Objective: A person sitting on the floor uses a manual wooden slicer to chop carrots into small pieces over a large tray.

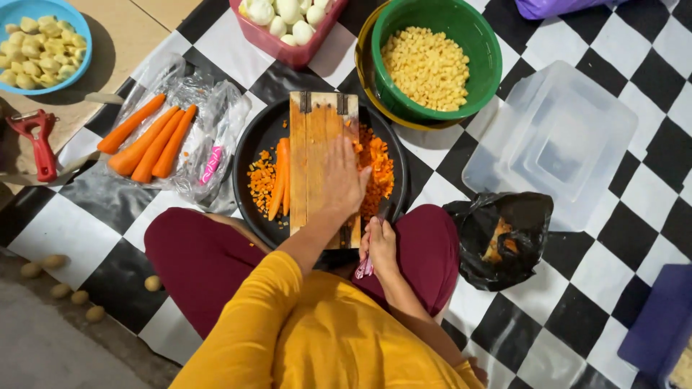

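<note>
- The left hand (342,180) lies flat, fingers spread, on the wooden board (317,144) at frame centre; its grip is released, pressing rather than grasping.
- The right hand (378,245), just below the board's lower right corner, is clenched around a pink-handled knife (365,266); the blade is hard to make out.
- The board rests across a black pan (249,151). Diced carrot (376,169) is piled in the pan right of the board, with a smaller scatter on the left.
- Carrot strips (280,176) lie in the pan just left of the board, not yet diced.
- Four whole peeled carrots (148,140) wait on a clear bag (209,122) left of the pan, so by my judgement roughly half or more of the cutting is left.
- A green bowl (486,57) of pale yellow cubes at upper centre looks finished.
- Around: a blue bowl (79,29) of pale chunks upper left, a red peeler (40,144) at the left edge, a pink tub (288,50) of white peeled pieces at the top, clear tubs (555,137) at right, a black bag (504,238) of scraps at lower right.
- All sits on a black-and-white checked floor mat (613,72); small potatoes (54,277) lie loose at lower left.
- Nothing blocks the board; the green bowl crowds its upper right corner.
</note>
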